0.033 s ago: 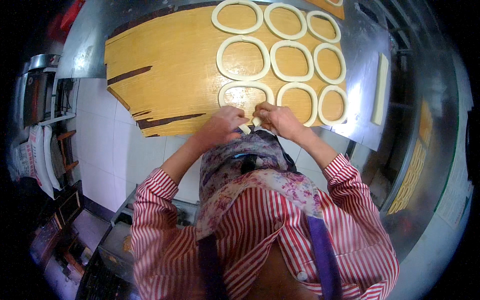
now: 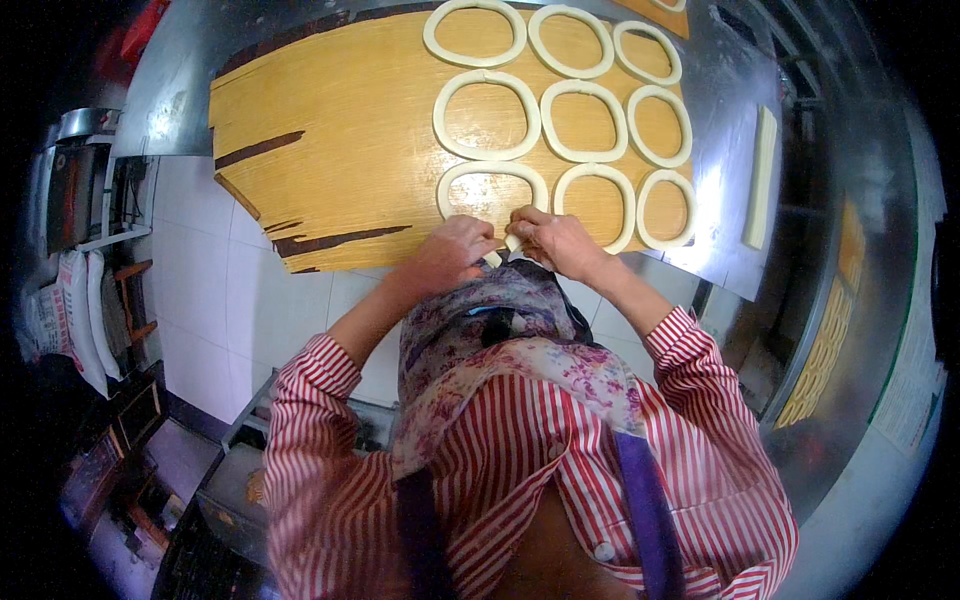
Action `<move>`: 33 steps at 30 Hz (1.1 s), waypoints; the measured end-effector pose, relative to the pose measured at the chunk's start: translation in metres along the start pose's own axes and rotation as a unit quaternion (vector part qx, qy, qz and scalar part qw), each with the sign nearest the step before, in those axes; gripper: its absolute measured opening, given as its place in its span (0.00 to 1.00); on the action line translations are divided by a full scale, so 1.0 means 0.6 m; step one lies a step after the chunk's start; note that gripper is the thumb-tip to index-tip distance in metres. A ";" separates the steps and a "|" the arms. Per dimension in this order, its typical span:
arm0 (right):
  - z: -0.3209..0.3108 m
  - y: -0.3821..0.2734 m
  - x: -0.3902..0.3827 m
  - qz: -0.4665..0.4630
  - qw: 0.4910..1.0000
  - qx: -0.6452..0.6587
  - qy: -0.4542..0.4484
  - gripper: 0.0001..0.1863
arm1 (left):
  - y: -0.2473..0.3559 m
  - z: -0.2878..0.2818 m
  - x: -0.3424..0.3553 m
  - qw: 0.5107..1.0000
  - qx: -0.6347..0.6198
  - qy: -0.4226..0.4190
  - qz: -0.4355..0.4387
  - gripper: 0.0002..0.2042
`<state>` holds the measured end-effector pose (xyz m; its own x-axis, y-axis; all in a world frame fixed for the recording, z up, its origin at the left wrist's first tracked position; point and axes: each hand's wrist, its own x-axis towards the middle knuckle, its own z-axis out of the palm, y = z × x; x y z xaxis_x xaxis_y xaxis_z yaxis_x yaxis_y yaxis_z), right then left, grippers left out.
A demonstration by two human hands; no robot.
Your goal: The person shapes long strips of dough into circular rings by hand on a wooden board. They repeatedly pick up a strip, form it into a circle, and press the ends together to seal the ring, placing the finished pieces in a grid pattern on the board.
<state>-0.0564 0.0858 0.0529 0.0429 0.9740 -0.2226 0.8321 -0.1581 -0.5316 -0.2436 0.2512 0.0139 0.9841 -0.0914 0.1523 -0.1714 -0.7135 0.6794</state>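
A pale dough strip [image 2: 490,169] curves like a ring at the near edge of the yellow board [image 2: 330,160]. My left hand [image 2: 452,249] pinches its left end, and a short bit of that end shows below the fingers. On the other end, close beside it, my right hand [image 2: 556,243] has its fingers closed. The fingers partly hide both ends, and a small gap seems to lie between them. To the right and beyond sit several dough rings [image 2: 584,122], flat on the board in rows.
A long straight dough strip [image 2: 761,178] lies on the metal table [image 2: 720,150] right of the board. Farther right, a tray [image 2: 822,350] holds many small yellowish pieces. White sacks [image 2: 82,320] stand at the left above the tiled floor [image 2: 190,290].
My left hand has shifted slightly right, toward my right hand, and covers more of the strip's left end. My right hand and the other dough rings look the same.
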 end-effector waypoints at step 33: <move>0.048 -0.045 0.048 0.238 0.835 0.458 0.190 0.27 | -0.035 0.005 0.021 0.895 -0.334 0.164 -0.246 0.12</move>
<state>-0.0935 0.1133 0.0372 0.5651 0.7196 -0.4036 -0.0935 -0.4302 -0.8979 -0.2274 0.2632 -0.0007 0.9002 0.4066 -0.1557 0.1818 -0.0262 0.9830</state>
